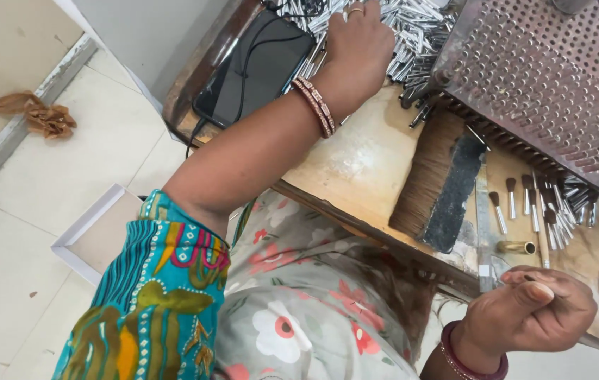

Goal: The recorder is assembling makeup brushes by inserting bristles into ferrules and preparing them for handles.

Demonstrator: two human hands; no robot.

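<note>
Reaching top centre: left hand digging into the heap of silver metal tubes, fingertips buried, grip impossible to tell. Curling into a loose fist lower right: right hand, thumb pressing something thin, hardly visible. Lying between: bristle bundle, small finished brushes, perforated metal plate cut off at right.

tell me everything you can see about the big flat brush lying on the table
The wide flat brush has a long row of tan bristles fixed along a dark, worn block that looks like rough black-coated wood. It lies flat and slanted on the pale scuffed wooden tabletop, its lower end near the table's front edge, bristles facing the left side of the picture. Its upper end sits against the edge of the perforated metal tray. Small makeup-style brushes lie just to its right. Neither hand touches it.
</note>
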